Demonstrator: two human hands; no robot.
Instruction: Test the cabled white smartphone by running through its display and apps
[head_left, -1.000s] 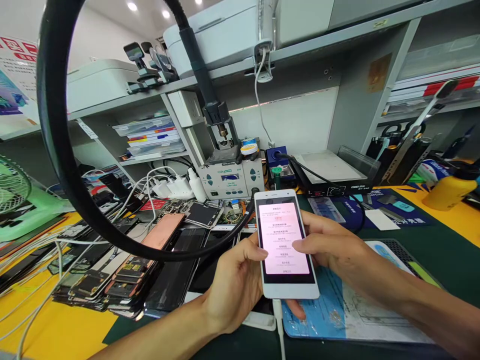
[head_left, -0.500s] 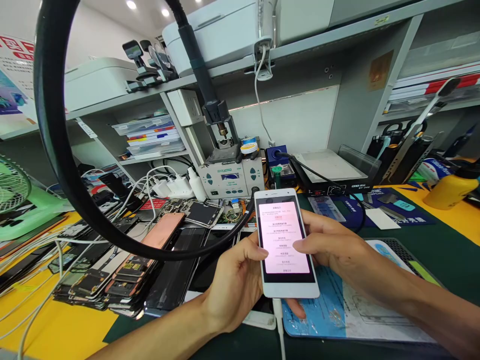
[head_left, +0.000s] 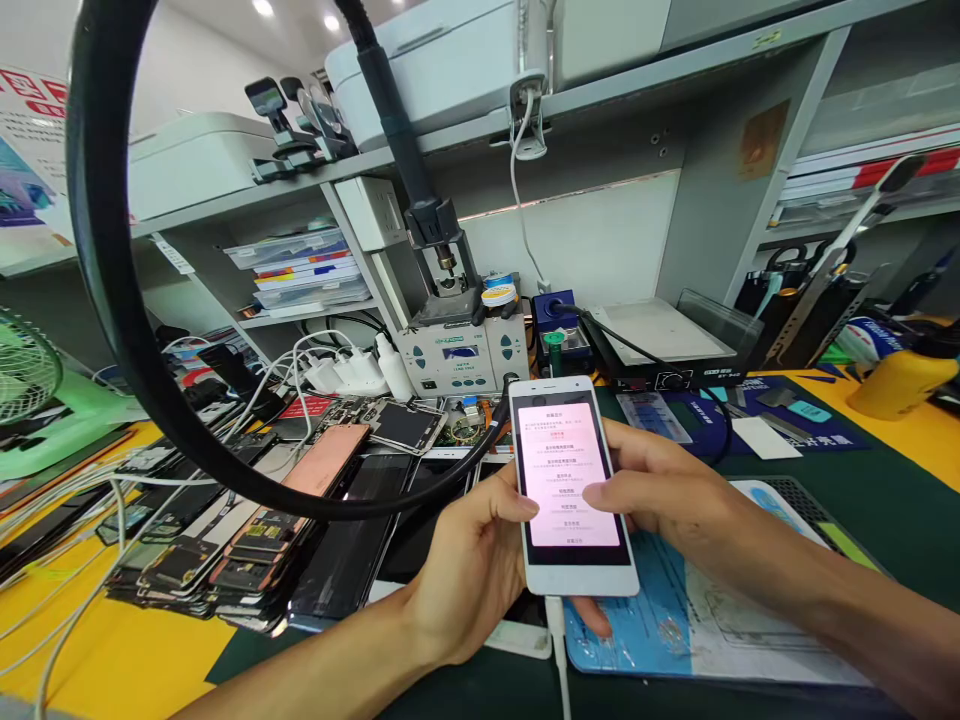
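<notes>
A white smartphone [head_left: 574, 480] stands tilted toward me in both hands, its lit screen showing lines of text on a pinkish panel. My left hand [head_left: 472, 560] grips its left side, thumb on the lower left of the screen, with a fingertip showing below the phone. On the other side, my right hand [head_left: 660, 490] is closed around the right edge, its thumb over the screen; the fingers behind are hidden. A white cable [head_left: 559, 650] is plugged into the phone's bottom end. Beneath lies a blue and white mat [head_left: 637, 640].
Stacked phone parts [head_left: 262, 540] lie at the left. A thick black hose [head_left: 112, 250] loops across the left side, in front of a hot-air station [head_left: 465, 365]. A flat heating plate [head_left: 667, 335] stands behind, and a yellow bottle [head_left: 907, 380] is at the right.
Almost nothing differs. My right thumb has shifted very slightly left over the screen; the phone and my left hand stay in place.
</notes>
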